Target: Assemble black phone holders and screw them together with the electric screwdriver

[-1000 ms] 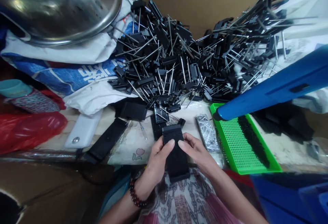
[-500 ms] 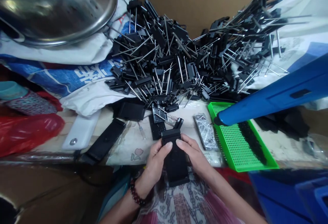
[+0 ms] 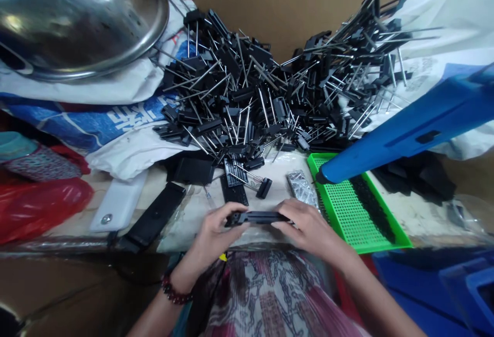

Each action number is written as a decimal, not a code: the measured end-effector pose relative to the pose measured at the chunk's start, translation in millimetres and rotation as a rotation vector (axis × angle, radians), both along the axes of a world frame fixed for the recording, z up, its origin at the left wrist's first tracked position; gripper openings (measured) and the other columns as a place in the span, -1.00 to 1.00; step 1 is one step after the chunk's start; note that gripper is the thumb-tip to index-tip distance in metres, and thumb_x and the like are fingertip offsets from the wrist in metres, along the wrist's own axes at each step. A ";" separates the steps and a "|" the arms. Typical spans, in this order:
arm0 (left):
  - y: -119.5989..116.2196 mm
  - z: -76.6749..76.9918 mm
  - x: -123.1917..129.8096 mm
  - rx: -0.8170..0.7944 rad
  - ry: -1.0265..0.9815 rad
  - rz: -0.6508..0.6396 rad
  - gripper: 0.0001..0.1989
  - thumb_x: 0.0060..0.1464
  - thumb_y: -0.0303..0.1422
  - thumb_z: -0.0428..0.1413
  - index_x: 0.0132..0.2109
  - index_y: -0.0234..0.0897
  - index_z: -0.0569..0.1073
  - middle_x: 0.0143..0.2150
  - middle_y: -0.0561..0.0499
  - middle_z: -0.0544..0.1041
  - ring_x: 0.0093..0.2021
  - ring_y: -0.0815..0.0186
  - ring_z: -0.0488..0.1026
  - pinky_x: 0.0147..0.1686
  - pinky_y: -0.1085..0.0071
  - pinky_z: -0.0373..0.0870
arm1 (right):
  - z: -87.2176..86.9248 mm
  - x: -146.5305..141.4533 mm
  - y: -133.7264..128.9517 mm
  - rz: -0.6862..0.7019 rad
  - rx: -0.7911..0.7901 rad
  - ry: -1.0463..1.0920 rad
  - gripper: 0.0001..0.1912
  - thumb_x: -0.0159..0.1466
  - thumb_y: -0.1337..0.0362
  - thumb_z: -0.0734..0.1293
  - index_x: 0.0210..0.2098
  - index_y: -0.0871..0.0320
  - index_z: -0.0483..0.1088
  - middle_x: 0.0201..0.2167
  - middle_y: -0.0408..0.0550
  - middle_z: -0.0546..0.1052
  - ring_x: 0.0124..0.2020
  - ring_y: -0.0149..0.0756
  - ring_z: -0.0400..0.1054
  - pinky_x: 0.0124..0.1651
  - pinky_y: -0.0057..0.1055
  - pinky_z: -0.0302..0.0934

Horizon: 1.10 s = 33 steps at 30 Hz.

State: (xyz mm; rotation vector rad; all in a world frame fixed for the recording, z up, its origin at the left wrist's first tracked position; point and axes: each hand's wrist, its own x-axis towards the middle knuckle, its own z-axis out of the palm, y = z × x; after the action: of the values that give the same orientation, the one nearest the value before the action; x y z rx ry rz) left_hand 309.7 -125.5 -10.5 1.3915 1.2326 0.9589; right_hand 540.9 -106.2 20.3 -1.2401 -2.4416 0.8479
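A long black plastic bracket (image 3: 262,217) lies level across my front, seen edge-on. My left hand (image 3: 222,224) pinches its left end between thumb and fingers. At the other end, my right hand (image 3: 303,222) grips it the same way. Just beyond it, a small black clamp piece with two metal rods (image 3: 264,188) rests near a dark ribbed strip (image 3: 233,193). A similar long black bracket (image 3: 154,217) lies to the left on the table.
A heap of black clamp pieces with metal rods (image 3: 250,90) fills the back. On the right, a blue tool (image 3: 386,141) hangs over a green perforated tray (image 3: 347,224) holding small black parts. Left are a white power bank (image 3: 119,203) and metal bowl (image 3: 88,23).
The long bracket has turned from upright, broad face showing, to sideways and edge-on. My hands have moved apart to its two ends. The view has shifted slightly.
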 end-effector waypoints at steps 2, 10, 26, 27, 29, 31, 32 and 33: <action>-1.9 3.7 -5.2 0.169 0.215 -0.191 -0.89 0.13 -0.38 0.14 -0.17 -0.22 0.51 -0.27 0.00 0.57 -0.25 0.28 0.48 -0.22 0.41 0.37 | -3.3 1.4 -1.9 0.064 0.074 -0.083 -0.76 0.39 0.21 0.17 -0.29 0.17 0.38 -0.38 0.01 0.45 -0.32 -0.19 0.31 -0.26 -0.30 0.18; -12.5 8.2 4.9 0.413 0.690 -0.419 -0.84 0.26 -0.38 -0.03 -0.24 -0.29 0.41 -0.31 -0.04 0.47 -0.26 0.22 0.40 -0.24 0.30 0.35 | -20.4 -0.2 -7.9 0.172 0.098 -0.028 -0.72 0.42 0.19 0.13 -0.21 0.22 0.39 -0.36 0.04 0.46 -0.30 -0.20 0.31 -0.21 -0.26 0.24; 5.0 18.8 14.8 0.463 0.637 -0.431 -0.89 0.21 -0.43 0.00 -0.29 -0.25 0.39 -0.32 -0.01 0.48 -0.28 0.24 0.40 -0.26 0.31 0.37 | 6.9 -10.1 5.9 0.196 0.206 -0.014 -0.68 0.41 0.19 0.12 -0.37 0.17 0.37 -0.43 0.01 0.44 -0.37 -0.21 0.30 -0.23 -0.23 0.24; 8.7 22.3 15.9 0.448 0.583 -0.405 -0.91 0.18 -0.44 0.02 -0.29 -0.25 0.40 -0.32 -0.01 0.48 -0.28 0.24 0.41 -0.26 0.32 0.37 | 14.2 -9.6 6.9 0.138 0.229 0.030 -0.73 0.40 0.18 0.15 -0.30 0.17 0.39 -0.35 0.04 0.46 -0.29 -0.17 0.33 -0.17 -0.21 0.25; 14.2 26.7 18.7 0.326 0.421 -0.278 -0.94 0.13 -0.43 0.07 -0.29 -0.24 0.43 -0.36 0.02 0.49 -0.33 0.26 0.42 -0.29 0.35 0.37 | 24.0 -6.7 7.4 -0.028 0.224 0.161 -0.74 0.35 0.13 0.23 -0.08 0.16 0.35 -0.15 0.10 0.46 -0.11 -0.09 0.34 -0.05 -0.17 0.24; 15.8 27.5 22.3 0.109 0.150 -0.114 -0.94 0.08 -0.37 0.14 -0.26 -0.24 0.47 -0.37 0.03 0.52 -0.35 0.28 0.45 -0.33 0.39 0.38 | 23.6 -3.5 6.7 -0.163 0.106 0.290 -0.57 0.30 0.07 0.29 0.09 0.13 0.26 -0.02 0.10 0.43 -0.02 -0.07 0.33 0.00 -0.19 0.23; 15.3 26.8 24.3 -0.002 -0.015 -0.041 -0.88 0.05 -0.34 0.18 -0.23 -0.24 0.49 -0.36 0.02 0.54 -0.33 0.27 0.47 -0.32 0.40 0.40 | 19.4 -2.7 6.2 -0.184 0.011 0.329 -0.53 0.29 0.05 0.31 0.11 0.12 0.25 -0.03 0.08 0.45 -0.04 -0.08 0.35 -0.02 -0.22 0.24; 14.0 25.7 25.9 -0.097 -0.175 0.022 -0.82 0.01 -0.31 0.21 -0.20 -0.24 0.50 -0.35 0.01 0.56 -0.30 0.25 0.49 -0.29 0.39 0.43 | 13.3 -2.6 5.8 -0.181 -0.090 0.353 -0.56 0.29 0.03 0.30 0.07 0.13 0.29 -0.09 0.05 0.48 -0.10 -0.11 0.37 -0.08 -0.26 0.26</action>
State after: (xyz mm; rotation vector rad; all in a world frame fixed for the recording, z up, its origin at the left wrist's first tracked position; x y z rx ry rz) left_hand 335.5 -111.4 15.2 1.1941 1.1494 1.0008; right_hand 538.3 -100.4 33.6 -1.2020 -2.0034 1.0341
